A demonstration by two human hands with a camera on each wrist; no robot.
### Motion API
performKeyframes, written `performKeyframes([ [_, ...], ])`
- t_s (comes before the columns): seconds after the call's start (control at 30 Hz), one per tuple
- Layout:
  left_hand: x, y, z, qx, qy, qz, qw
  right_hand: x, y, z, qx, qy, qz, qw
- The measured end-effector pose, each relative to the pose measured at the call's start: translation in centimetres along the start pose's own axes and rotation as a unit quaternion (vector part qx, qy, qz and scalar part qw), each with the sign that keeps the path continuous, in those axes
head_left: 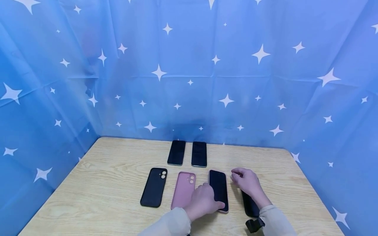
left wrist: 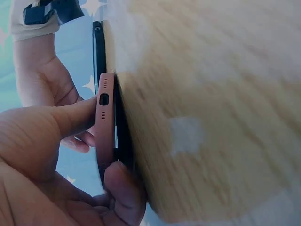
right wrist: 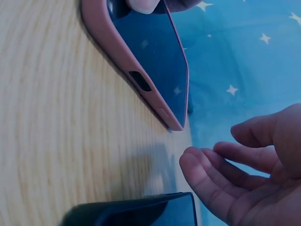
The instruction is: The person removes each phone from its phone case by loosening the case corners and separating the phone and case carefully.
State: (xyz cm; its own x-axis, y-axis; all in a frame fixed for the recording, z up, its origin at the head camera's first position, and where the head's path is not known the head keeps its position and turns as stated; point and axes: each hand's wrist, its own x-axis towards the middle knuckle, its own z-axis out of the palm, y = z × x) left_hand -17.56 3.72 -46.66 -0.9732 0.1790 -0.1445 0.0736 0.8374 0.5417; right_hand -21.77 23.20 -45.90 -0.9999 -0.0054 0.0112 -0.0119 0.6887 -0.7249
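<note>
A phone in a pink case [head_left: 220, 186] lies screen up at the front centre. My left hand [head_left: 205, 200] grips its lower end, thumb on the screen and fingers at the left edge. Speaker holes and a port opening show on the case's bottom edge [left wrist: 105, 122] in the left wrist view. To the right, my right hand [head_left: 247, 181] hovers with loosely bent fingers and nothing in them. In the right wrist view its fingertips [right wrist: 190, 162] are apart from the pink-cased phone. Partly hidden beneath that hand and wrist is a black-cased phone [head_left: 250, 205].
An empty pink phone case [head_left: 183, 188] lies left of the held phone, partly covered by my left hand. Further left is an empty black case [head_left: 154, 187]. Two dark phones, one on the left [head_left: 176, 152] and one on the right [head_left: 199, 154], lie near the back edge.
</note>
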Motion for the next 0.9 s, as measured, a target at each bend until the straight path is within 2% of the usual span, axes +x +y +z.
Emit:
performKeyframes([
  [0.13,0.2,-0.2,-0.4,-0.049,-0.010,0.004,0.9987,0.0,-0.1,-0.2,0.023,0.007,-0.008,1.000],
  [0.2,0.3,-0.3,-0.9,-0.096,-0.018,0.011,0.9951,-0.1,-0.1,-0.3,0.029,0.009,-0.007,1.000],
  [0.27,0.4,-0.5,-1.4,-0.147,-0.032,0.013,0.9885,-0.1,-0.3,-0.4,0.027,0.009,-0.009,1.000],
  [0.4,0.3,-1.3,-2.1,-0.238,-0.057,0.011,0.9696,-0.2,-0.8,-0.5,0.029,0.003,-0.013,0.999],
  [0.6,0.0,-2.7,-2.9,-0.293,-0.050,0.024,0.9545,-0.4,-1.6,0.0,0.046,-0.008,-0.013,0.999],
  [0.9,-0.3,-3.8,-4.0,-0.364,-0.038,0.060,0.9288,0.1,-3.5,1.7,0.139,0.009,-0.018,0.990],
])
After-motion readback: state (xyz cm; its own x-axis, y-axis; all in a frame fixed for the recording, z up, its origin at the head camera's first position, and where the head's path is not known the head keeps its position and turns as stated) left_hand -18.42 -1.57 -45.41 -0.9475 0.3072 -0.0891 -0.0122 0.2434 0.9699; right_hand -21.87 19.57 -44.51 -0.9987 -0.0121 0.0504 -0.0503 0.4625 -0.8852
